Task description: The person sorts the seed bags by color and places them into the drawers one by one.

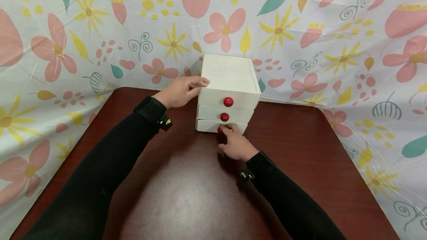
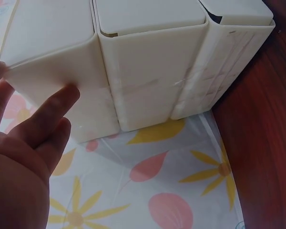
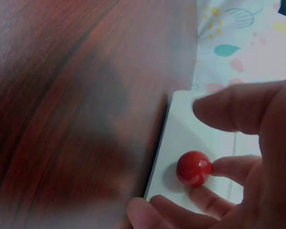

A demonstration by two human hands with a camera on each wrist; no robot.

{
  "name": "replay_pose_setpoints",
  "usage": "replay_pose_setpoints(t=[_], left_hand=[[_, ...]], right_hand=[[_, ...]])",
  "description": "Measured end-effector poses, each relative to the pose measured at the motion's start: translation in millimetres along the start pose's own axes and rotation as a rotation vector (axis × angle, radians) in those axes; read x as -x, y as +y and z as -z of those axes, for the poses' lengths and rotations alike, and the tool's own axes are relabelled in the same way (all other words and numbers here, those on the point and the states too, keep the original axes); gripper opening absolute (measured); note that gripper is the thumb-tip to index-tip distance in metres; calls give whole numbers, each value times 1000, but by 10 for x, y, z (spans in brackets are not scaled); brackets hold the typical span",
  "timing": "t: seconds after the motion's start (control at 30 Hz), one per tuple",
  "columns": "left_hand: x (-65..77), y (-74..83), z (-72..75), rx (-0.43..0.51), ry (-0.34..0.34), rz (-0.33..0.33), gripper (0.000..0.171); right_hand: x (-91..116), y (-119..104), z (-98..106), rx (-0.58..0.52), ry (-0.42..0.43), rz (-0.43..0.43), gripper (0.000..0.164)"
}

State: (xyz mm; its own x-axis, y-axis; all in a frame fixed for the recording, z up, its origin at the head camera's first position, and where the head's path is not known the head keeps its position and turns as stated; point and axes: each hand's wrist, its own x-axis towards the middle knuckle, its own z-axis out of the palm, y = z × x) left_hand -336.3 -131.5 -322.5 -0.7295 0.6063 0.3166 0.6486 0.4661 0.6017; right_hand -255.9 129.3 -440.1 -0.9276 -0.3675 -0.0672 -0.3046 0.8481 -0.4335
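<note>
A white three-drawer cabinet (image 1: 230, 73) stands on the table, each drawer front bearing a round red knob. My left hand (image 1: 181, 90) rests against the cabinet's upper left edge; in the left wrist view its fingers (image 2: 52, 114) touch the side wall of the top section. At the lowest drawer is my right hand (image 1: 238, 145), beside the bottom red knob (image 3: 194, 169). One fingertip touches that knob and another lies close below it, while the thumb (image 3: 229, 107) stands apart from it. All drawers look pushed in, or nearly so.
The dark red-brown table (image 1: 186, 195) has rounded back corners. A white cloth (image 1: 133, 21) with flowers and leaves hangs behind and along both sides, close to the cabinet's back. The upper knobs, the middle one (image 1: 224, 117) and top one (image 1: 228, 102), are untouched.
</note>
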Motion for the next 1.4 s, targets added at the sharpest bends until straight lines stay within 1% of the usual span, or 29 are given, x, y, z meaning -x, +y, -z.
replay_pose_setpoints(t=[0.13, 0.5, 0.73, 0.87, 1.0, 1.13, 1.23, 1.4], left_hand=[[-7, 2, 11, 3, -5, -4, 32], [8, 29, 9, -31, -5, 3, 33], [36, 30, -16, -11, -10, 29, 35], [45, 35, -16, 3, -8, 44, 35], [47, 35, -14, 6, -9, 58, 35], [40, 22, -14, 2, -11, 59, 35], [29, 21, -9, 18, -12, 66, 34], [-3, 45, 9, 31, -12, 76, 35]], right_hand=[[2, -3, 4, -24, -46, -12, 75], [17, 67, -36, -18, -71, -20, 81], [24, 97, -53, 6, -75, 0, 84], [20, 86, -50, 22, -67, -12, 83], [0, 74, -54, 28, -80, -36, 80], [-31, 85, -57, 37, -91, -48, 79], [-47, 98, -41, 40, -93, -27, 77], [-56, 173, 13, 54, -92, 61, 72]])
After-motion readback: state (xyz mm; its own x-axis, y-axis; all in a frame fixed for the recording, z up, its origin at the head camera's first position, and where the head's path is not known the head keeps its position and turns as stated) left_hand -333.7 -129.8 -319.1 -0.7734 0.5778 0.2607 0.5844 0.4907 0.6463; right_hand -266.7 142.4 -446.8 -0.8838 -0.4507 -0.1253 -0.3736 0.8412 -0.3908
